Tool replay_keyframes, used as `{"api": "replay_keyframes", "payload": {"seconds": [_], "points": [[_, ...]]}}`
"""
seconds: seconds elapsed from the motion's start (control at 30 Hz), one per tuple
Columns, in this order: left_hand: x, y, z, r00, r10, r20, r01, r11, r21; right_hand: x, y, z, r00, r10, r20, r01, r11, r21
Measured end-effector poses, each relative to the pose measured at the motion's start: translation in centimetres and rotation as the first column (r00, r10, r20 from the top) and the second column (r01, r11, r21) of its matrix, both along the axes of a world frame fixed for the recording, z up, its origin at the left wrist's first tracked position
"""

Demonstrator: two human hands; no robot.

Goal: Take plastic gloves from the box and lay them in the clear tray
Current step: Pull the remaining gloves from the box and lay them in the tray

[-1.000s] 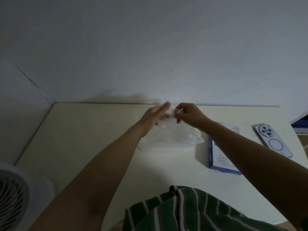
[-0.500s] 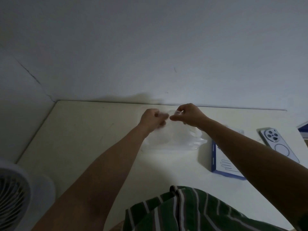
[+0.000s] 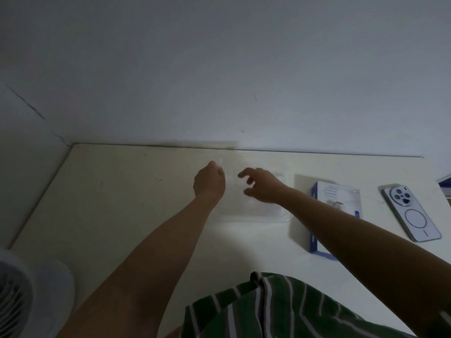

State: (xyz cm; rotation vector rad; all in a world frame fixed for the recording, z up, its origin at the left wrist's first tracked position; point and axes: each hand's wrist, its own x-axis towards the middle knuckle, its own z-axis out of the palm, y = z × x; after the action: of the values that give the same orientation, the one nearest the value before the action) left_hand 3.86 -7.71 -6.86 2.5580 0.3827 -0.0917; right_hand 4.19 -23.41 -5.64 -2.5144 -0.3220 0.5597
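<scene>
glove looks pinched in left hand; right hand spread loose; best smoothed flat into clear tray

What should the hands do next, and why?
Probably the left hand should let go. Its fingers are curled and seem to pinch a corner of the plastic glove, which looks faintly spread over the clear tray. The right hand is open above the tray, fingers spread, holding nothing, so the glove seems nearly laid down.
</scene>
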Motion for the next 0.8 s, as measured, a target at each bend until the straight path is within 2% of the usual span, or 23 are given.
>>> {"api": "replay_keyframes", "payload": {"seconds": [0.07, 0.1, 0.17, 0.2, 0.27, 0.3, 0.33, 0.37, 0.4, 0.57, 0.67, 0.7, 0.77, 0.8], "points": [[-0.1, -0.1, 0.4, 0.998, -0.044, 0.036, 0.041, 0.995, 0.092, -0.2, 0.0, -1.4, 0.997, -0.017, -0.075, 0.013, 0.999, -0.053], [-0.1, -0.1, 0.5, 0.989, -0.088, 0.119, 0.068, 0.984, 0.165, -0.1, 0.2, -2.0, 0.995, -0.018, -0.102, 0.011, 0.998, -0.069], [0.0, -0.7, 0.8, 0.917, -0.252, 0.310, 0.162, 0.943, 0.289, -0.1, 0.5, -2.8, 0.991, -0.006, -0.133, -0.005, 0.996, -0.085], [0.0, -1.3, 1.0, 0.878, -0.327, 0.350, 0.226, 0.927, 0.298, -0.1, 0.6, -3.1, 0.990, 0.004, -0.141, -0.017, 0.996, -0.091], [-0.1, -2.5, 1.4, 0.904, -0.373, 0.209, 0.342, 0.924, 0.170, 0.0, 0.9, -3.5, 0.987, 0.018, -0.162, -0.034, 0.995, -0.099], [0.0, -3.0, 1.1, 0.931, -0.364, 0.027, 0.359, 0.926, 0.116, 0.2, 1.0, -3.7, 0.984, 0.016, -0.179, -0.034, 0.995, -0.097], [0.3, -3.2, 0.5, 0.920, -0.345, -0.184, 0.365, 0.927, 0.086, 0.3, 1.0, -3.9, 0.980, 0.015, -0.199, -0.035, 0.994, -0.099], [0.4, -3.1, -0.4, 0.881, -0.321, -0.348, 0.361, 0.931, 0.057, 0.5, 0.8, -4.1, 0.978, 0.018, -0.207, -0.040, 0.994, -0.104], [0.5, -2.7, -1.3, 0.841, -0.300, -0.451, 0.348, 0.937, 0.025, 0.6, 0.5, -4.3, 0.976, 0.013, -0.216, -0.041, 0.992, -0.121], [0.5, -0.5, -4.2, 0.798, -0.230, -0.557, 0.245, 0.968, -0.050, 1.7, -0.5, -4.8, 0.919, -0.181, -0.351, 0.147, 0.982, -0.121], [0.6, -0.2, -4.6, 0.756, -0.223, -0.615, 0.254, 0.966, -0.037, 1.6, 0.1, -5.4, 0.925, -0.172, -0.339, 0.112, 0.975, -0.190], [0.6, -0.3, -4.7, 0.744, -0.218, -0.631, 0.254, 0.967, -0.035, 1.4, 0.3, -5.5, 0.912, -0.172, -0.372, 0.100, 0.974, -0.204], [0.7, -0.4, -4.9, 0.728, -0.216, -0.651, 0.258, 0.966, -0.031, 1.2, 0.8, -5.8, 0.842, -0.249, -0.478, 0.185, 0.966, -0.179], [0.7, -0.4, -4.9, 0.728, -0.217, -0.651, 0.269, 0.963, -0.020, 1.1, 0.8, -5.5, 0.846, -0.242, -0.476, 0.170, 0.967, -0.191]]}}
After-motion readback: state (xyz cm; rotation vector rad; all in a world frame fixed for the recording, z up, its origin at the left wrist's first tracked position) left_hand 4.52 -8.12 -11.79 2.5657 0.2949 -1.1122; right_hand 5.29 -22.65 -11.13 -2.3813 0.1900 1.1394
